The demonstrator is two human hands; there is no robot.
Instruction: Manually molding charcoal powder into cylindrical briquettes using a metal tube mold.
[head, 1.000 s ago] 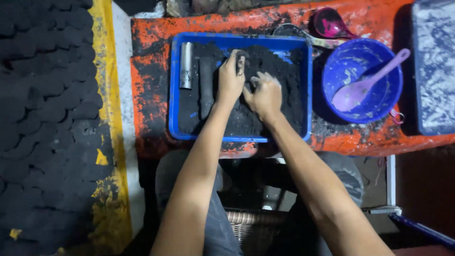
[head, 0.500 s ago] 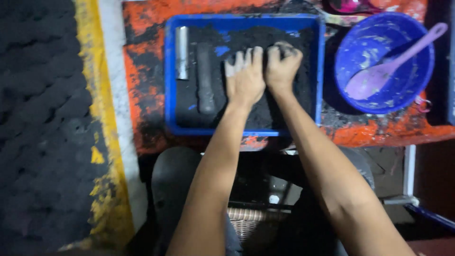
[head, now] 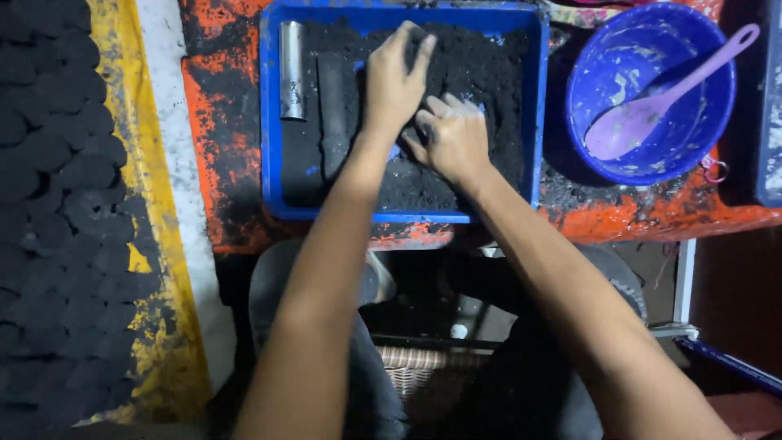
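Right now both hands press into the black powder point(head: 481, 73) filling the blue tray point(head: 538, 122): the left hand point(head: 395, 81) flat with fingers spread, the right hand point(head: 452, 138) curled loosely beside it, gripping nothing visible. A metal tube point(head: 292, 69) and a black stick point(head: 332, 114) lie left of them. A purple spoon point(head: 652, 110) rests in the blue bowl point(head: 709, 98) nearby.

Left hand point(head: 393, 81), right hand point(head: 450, 137) pressing black powder point(head: 481, 69)

The left hand point(head: 393, 81) has slid further up the powder point(head: 481, 73); the right hand point(head: 450, 138) now sits below it, no longer alongside.
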